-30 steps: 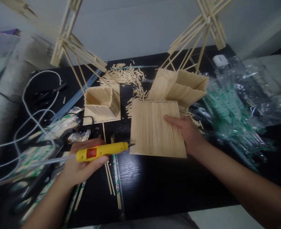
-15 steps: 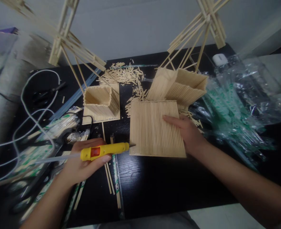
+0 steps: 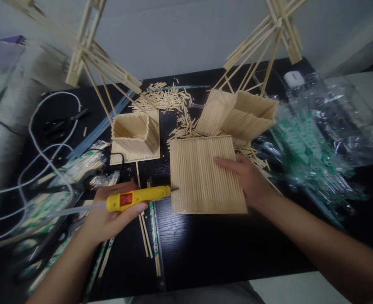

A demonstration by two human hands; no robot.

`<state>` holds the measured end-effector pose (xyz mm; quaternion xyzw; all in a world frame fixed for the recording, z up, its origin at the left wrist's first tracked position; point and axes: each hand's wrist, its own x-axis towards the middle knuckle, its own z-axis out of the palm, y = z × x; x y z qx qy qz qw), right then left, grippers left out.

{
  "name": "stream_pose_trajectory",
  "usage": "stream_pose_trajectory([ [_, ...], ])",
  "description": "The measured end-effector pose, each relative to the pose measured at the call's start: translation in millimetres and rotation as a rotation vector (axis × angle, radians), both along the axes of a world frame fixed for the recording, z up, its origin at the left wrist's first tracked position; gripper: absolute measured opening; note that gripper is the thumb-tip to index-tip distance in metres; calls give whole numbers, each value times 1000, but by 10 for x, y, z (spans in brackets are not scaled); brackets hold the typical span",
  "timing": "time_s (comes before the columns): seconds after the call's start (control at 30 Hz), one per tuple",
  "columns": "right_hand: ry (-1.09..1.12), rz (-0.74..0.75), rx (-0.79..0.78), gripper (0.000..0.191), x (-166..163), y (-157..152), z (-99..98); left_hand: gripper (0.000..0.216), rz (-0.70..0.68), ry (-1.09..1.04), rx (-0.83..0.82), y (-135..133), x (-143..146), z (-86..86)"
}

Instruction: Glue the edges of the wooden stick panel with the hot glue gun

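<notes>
In my left hand (image 3: 110, 215) is a yellow hot glue gun (image 3: 139, 198), a clear glue stick (image 3: 75, 210) poking out of its back end. The gun's nozzle points right and meets, or nearly meets, the left edge of a square panel of wooden sticks (image 3: 205, 177). My right hand (image 3: 252, 179) grips that panel by its right edge, thumb on top and the other fingers hidden beneath. Behind the panel stands a stick-built model with an open box (image 3: 250, 116). A second box model (image 3: 131, 133) is further left, with long sticks rising from it.
Short stick offcuts (image 3: 167, 99) lie in a heap at the back. Clear and green plastic wrappers (image 3: 313, 147) crowd the right side. On the left are a white cable (image 3: 31, 126), black scissors (image 3: 60, 124) and packs of sticks (image 3: 44, 211). Loose sticks (image 3: 144, 236) lie near the front.
The panel's near edge has come slightly toward me and its left side has shifted a little left, against the nozzle's level. My left hand with the glue gun has hardly moved.
</notes>
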<state>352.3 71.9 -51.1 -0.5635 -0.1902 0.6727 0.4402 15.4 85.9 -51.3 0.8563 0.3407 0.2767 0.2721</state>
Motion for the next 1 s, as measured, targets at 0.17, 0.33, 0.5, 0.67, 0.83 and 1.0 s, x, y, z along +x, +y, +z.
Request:
stream_pose_trajectory([
  [0.17,13,16,-16,30,-1,-9,9,45,45,-13,-36,3,1,5],
  [0.33,8,50,7,30,-11,-2,33,39,69,-32,-63,-14,-27,-19],
  [0.5,39,62,-1,29,-38,1,43,43,133,-11,-88,-34,-64,-47],
  [0.67,64,58,-7,29,-29,-24,17,45,157,-12,-30,-30,-106,-67],
  [0.83,89,70,-21,30,-32,-37,12,38,199,-22,-48,-30,-153,-95],
  [1.0,116,91,-29,30,-32,-32,-6,48,226,-49,-50,-38,-100,-72],
])
